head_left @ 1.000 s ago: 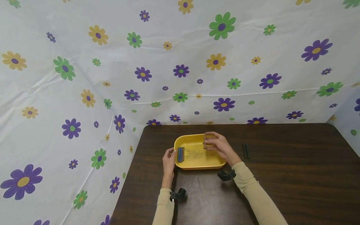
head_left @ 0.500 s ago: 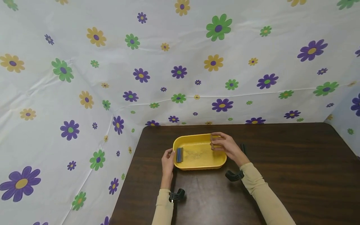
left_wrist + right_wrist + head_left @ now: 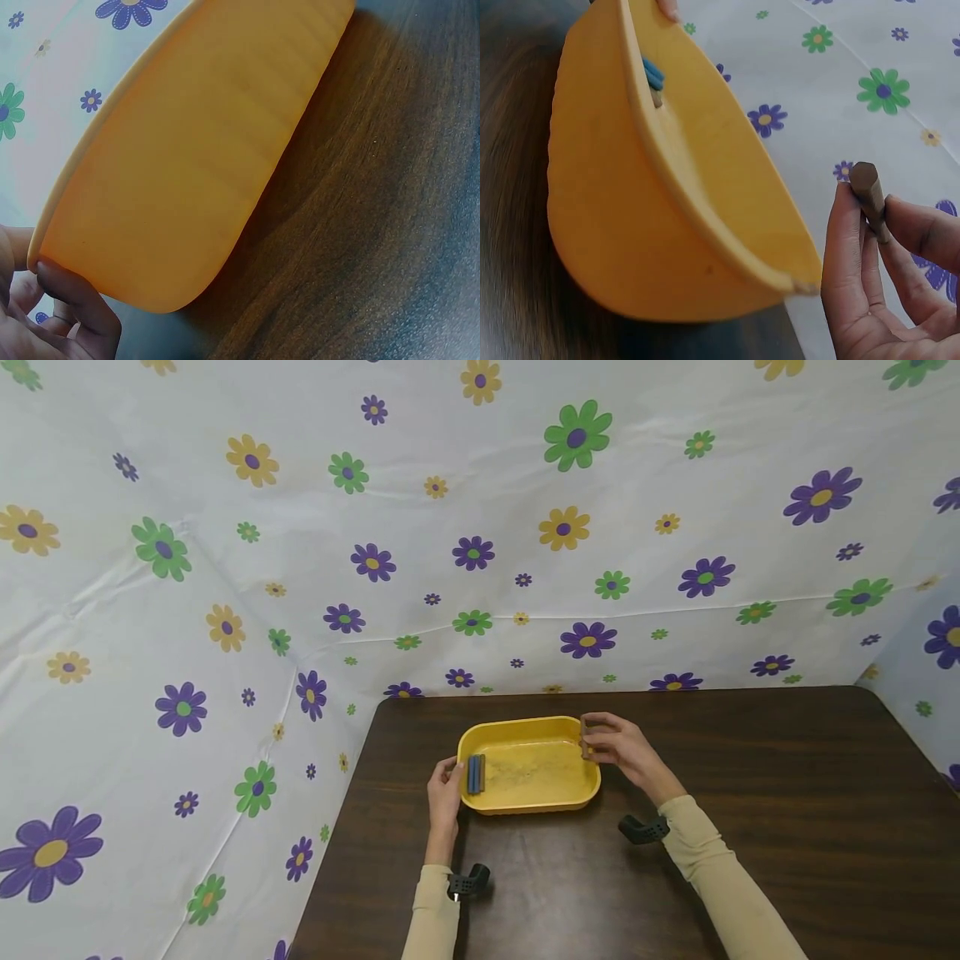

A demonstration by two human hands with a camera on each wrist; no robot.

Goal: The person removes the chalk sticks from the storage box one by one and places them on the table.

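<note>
A yellow oval tray (image 3: 525,807) rests near the back of the dark table. My left hand (image 3: 444,797) pinches its left rim between thumb and fingers; the left wrist view shows that grip at the tray's corner (image 3: 112,255). Thumb and fingertips of my right hand (image 3: 630,753) hold a brown stick (image 3: 865,184) with a many-sided end. In the head view it stands upright at the tray's right rim; the right wrist view shows it just beyond that rim. Two blue sticks (image 3: 473,775) and one brownish stick (image 3: 482,773) lie side by side at the tray's left end.
Dark wood-grain table (image 3: 750,760) extends to the right and in front of the tray. A white flower-print sheet (image 3: 420,643) rises behind the table and along its left. Both forearms carry a black wrist device (image 3: 643,829).
My right hand has carried the brown stick rightward from over the tray to its right rim. Two dark sticks on the table are now hidden behind it. My left hand stays at the rim.
</note>
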